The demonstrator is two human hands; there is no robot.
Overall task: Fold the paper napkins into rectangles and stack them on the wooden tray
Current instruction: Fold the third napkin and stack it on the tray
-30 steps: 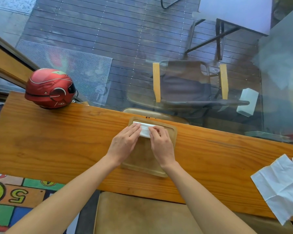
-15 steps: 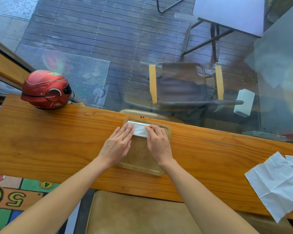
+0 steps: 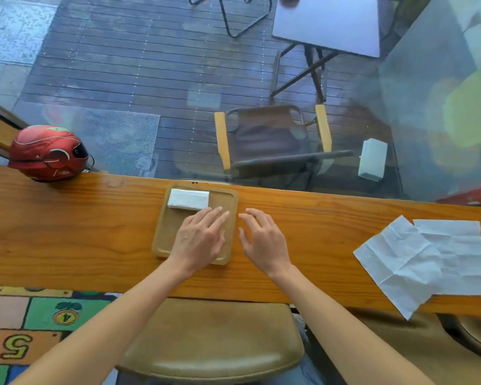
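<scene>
A folded white napkin [image 3: 188, 199] lies as a rectangle at the far left corner of the wooden tray [image 3: 161, 240], which sits on the wooden counter. My left hand [image 3: 200, 237] hovers flat over the tray's near right part, fingers spread, just short of the napkin. Just right of the tray, over the counter, my right hand [image 3: 261, 240] is open and holds nothing. Two unfolded white napkins [image 3: 425, 259] lie overlapping at the counter's right end, one corner hanging over the near edge.
A red helmet [image 3: 47, 154] rests at the counter's far left. A glass pane runs along the counter's far edge. A tan padded stool [image 3: 214, 337] stands below the near edge, and a patterned rug [image 3: 25, 323] lies at lower left.
Both hands have let go of the folded napkin and drawn back towards me and to the right. The napkin stays on the tray.
</scene>
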